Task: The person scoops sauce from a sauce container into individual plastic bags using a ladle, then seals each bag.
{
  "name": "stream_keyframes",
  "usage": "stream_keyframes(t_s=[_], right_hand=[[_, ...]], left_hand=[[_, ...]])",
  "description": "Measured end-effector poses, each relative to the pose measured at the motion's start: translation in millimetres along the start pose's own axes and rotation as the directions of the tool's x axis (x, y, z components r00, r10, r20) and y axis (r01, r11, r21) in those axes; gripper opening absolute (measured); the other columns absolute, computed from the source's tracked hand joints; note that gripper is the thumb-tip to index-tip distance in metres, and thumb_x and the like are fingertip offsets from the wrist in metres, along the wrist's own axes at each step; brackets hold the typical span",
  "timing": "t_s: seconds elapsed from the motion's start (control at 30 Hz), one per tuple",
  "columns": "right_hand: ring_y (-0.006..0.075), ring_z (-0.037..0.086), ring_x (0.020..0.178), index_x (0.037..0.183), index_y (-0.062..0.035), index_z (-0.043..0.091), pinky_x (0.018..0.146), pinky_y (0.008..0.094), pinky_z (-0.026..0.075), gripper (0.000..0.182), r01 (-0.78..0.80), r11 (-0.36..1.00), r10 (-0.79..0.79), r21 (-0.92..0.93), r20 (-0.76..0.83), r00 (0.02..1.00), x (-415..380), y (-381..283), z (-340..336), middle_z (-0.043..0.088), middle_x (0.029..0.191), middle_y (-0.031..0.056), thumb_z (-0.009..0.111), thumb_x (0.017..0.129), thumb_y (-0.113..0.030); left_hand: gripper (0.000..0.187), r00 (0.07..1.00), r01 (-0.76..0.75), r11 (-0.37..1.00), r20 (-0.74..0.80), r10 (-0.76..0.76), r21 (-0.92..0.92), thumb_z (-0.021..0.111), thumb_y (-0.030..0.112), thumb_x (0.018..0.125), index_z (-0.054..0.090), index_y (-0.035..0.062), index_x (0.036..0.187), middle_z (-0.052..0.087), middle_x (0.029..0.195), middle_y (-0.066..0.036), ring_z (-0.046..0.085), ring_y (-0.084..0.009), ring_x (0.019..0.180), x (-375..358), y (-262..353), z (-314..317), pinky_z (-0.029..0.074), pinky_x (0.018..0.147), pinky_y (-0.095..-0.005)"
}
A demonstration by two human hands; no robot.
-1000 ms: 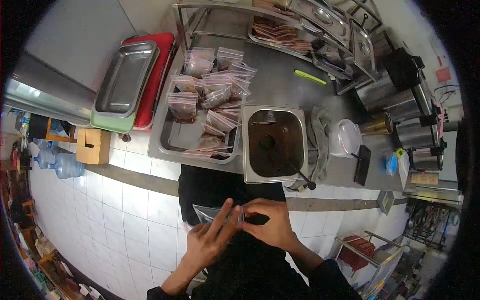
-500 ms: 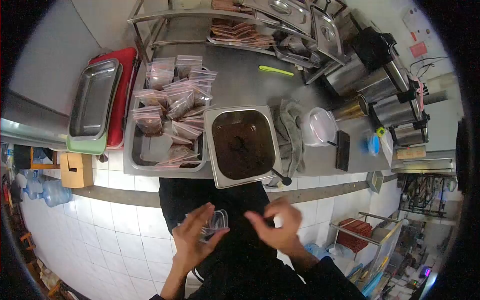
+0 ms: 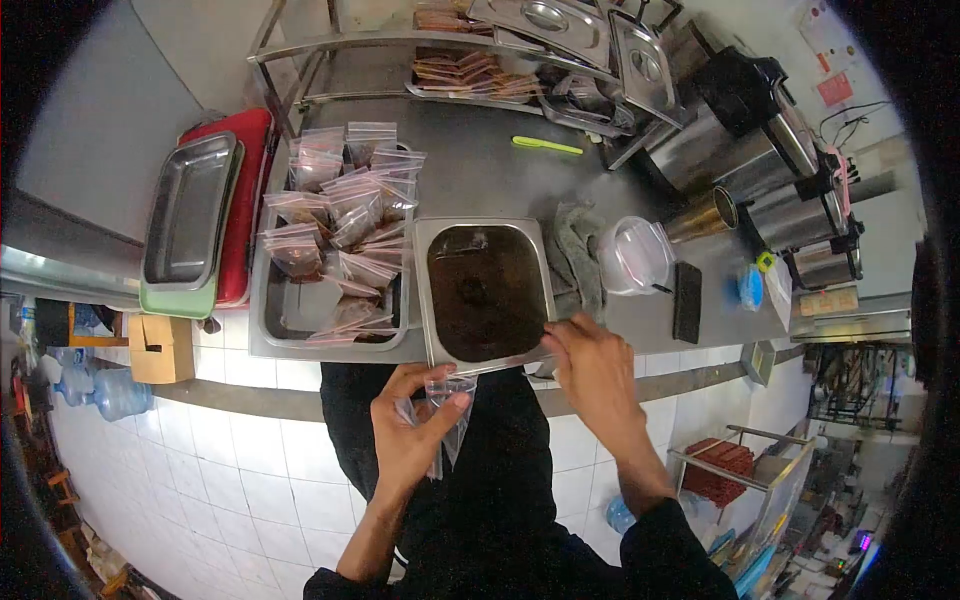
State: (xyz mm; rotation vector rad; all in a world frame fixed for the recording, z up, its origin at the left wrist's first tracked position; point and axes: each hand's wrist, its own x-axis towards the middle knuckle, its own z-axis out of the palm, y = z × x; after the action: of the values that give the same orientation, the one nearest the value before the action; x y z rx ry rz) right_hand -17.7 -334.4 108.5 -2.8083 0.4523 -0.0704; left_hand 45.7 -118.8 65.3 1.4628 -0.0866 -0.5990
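My left hand pinches a clear plastic zip bag at its top, just below the front rim of a steel pan. The bag hangs with its mouth towards the pan. At the front right corner of this deep steel pan, which holds a dark brown liquid, my right hand is closed round the handle of a long utensil. My fingers cover most of that handle, and its other end is hidden in the liquid. Left of the pan, a steel tray holds many filled zip bags.
A grey cloth, a white plastic tub and a black phone lie to the right. Further back are a yellow-green pen-like thing and a steel rack. Stacked trays stand at the left; large steel pots line the right.
My right hand has moved up to the pan and closed on the utensil's handle. My left hand has raised the bag from in front of my apron to the pan's front rim.
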Motion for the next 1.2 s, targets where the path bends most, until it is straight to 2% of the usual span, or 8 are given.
stream_keyframes(t_s=[0.23, 0.47, 0.57, 0.63, 0.73, 1.07, 1.1, 1.2], right_hand=[[0.0336, 0.059, 0.091, 0.097, -0.0047, 0.060, 0.068, 0.0450, 0.053, 0.023, 0.022, 0.993, -0.041, -0.117, -0.163, 0.986, 8, 27, -7, 0.054, 0.092, 0.0117, 0.065, 0.074, -0.001], [0.0326, 0.061, 0.080, 0.092, -0.0026, 0.062, 0.064, 0.0419, 0.051, 0.015, 0.014, 1.000, -0.010, 0.015, -0.226, 0.974, -14, 37, 19, 0.057, 0.083, 0.0129, 0.065, 0.077, -0.002], [0.0256, 0.063, 0.070, 0.091, -0.0013, 0.064, 0.062, 0.0347, 0.049, 0.012, -0.095, 0.935, 0.173, 0.342, -0.206, 0.963, -30, 51, 43, 0.061, 0.079, 0.0126, 0.064, 0.079, 0.000], [0.0147, 0.061, 0.066, 0.092, -0.0007, 0.065, 0.061, 0.0274, 0.047, 0.011, -0.248, 0.731, 0.371, 0.636, -0.066, 0.926, -38, 57, 55, 0.065, 0.079, 0.0083, 0.066, 0.081, 0.000], [0.0069, 0.055, 0.068, 0.092, -0.0004, 0.066, 0.060, 0.0228, 0.042, 0.009, -0.179, 0.596, 0.385, 0.783, -0.083, 0.919, -48, 62, 67, 0.063, 0.078, 0.0024, 0.066, 0.084, -0.001], [0.0059, 0.050, 0.067, 0.086, -0.0020, 0.065, 0.060, 0.0220, 0.037, 0.011, -0.045, 0.672, 0.336, 0.739, -0.250, 0.908, -36, 49, 10, 0.061, 0.076, 0.0005, 0.074, 0.082, -0.006], [0.0067, 0.050, 0.068, 0.085, -0.0026, 0.064, 0.061, 0.0227, 0.038, 0.011, -0.068, 0.689, 0.344, 0.722, -0.243, 0.907, -36, 49, 5, 0.061, 0.077, 0.0009, 0.074, 0.080, -0.005], [0.0073, 0.050, 0.068, 0.085, -0.0025, 0.064, 0.062, 0.0228, 0.039, 0.012, -0.039, 0.674, 0.311, 0.738, -0.235, 0.921, -33, 46, -15, 0.060, 0.077, 0.0008, 0.075, 0.079, -0.004]], left_hand=[[0.037, 0.984, -0.170, 0.969, 0.081, 0.157, 0.182, 0.081, 0.010, 0.074, 0.069, -0.0023, 0.106, 0.063, 0.102, -0.011, 0.063, -0.0144, 0.089, 2, 23, 10, 0.050, 0.072, -0.0239], [0.042, 0.978, -0.194, 0.940, 0.128, 0.164, 0.281, 0.083, 0.008, 0.071, 0.068, -0.0010, 0.109, 0.060, 0.108, -0.010, 0.062, -0.0161, 0.095, 0, 27, 24, 0.050, 0.078, -0.0250], [0.042, 0.959, -0.272, 0.910, 0.162, 0.231, 0.312, 0.084, 0.009, 0.070, 0.068, 0.0000, 0.109, 0.061, 0.109, -0.010, 0.062, -0.0165, 0.095, -1, 29, 29, 0.050, 0.078, -0.0254], [0.043, 0.964, -0.253, 0.906, 0.165, 0.207, 0.338, 0.084, 0.008, 0.070, 0.068, -0.0001, 0.110, 0.061, 0.108, -0.010, 0.062, -0.0169, 0.097, -3, 35, 30, 0.050, 0.079, -0.0253], [0.049, 0.953, -0.297, 0.890, 0.170, 0.251, 0.347, 0.085, 0.018, 0.070, 0.066, -0.0019, 0.111, 0.062, 0.106, -0.016, 0.065, -0.0223, 0.093, -2, 33, 21, 0.053, 0.078, -0.0305], [0.050, 0.992, -0.019, 0.999, 0.122, 0.013, 0.046, 0.083, 0.009, 0.071, 0.064, 0.0017, 0.118, 0.057, 0.120, -0.014, 0.060, -0.0209, 0.110, -10, 9, -33, 0.055, 0.084, -0.0305], [0.053, 0.984, -0.116, 0.962, 0.159, 0.078, 0.246, 0.083, 0.007, 0.071, 0.063, 0.0016, 0.120, 0.055, 0.124, -0.015, 0.058, -0.0231, 0.114, -10, 9, -41, 0.055, 0.091, -0.0326], [0.056, 0.984, -0.164, 0.978, 0.089, 0.153, 0.130, 0.084, 0.006, 0.070, 0.062, 0.0011, 0.121, 0.054, 0.126, -0.015, 0.058, -0.0229, 0.113, -18, 18, -45, 0.055, 0.090, -0.0320]])
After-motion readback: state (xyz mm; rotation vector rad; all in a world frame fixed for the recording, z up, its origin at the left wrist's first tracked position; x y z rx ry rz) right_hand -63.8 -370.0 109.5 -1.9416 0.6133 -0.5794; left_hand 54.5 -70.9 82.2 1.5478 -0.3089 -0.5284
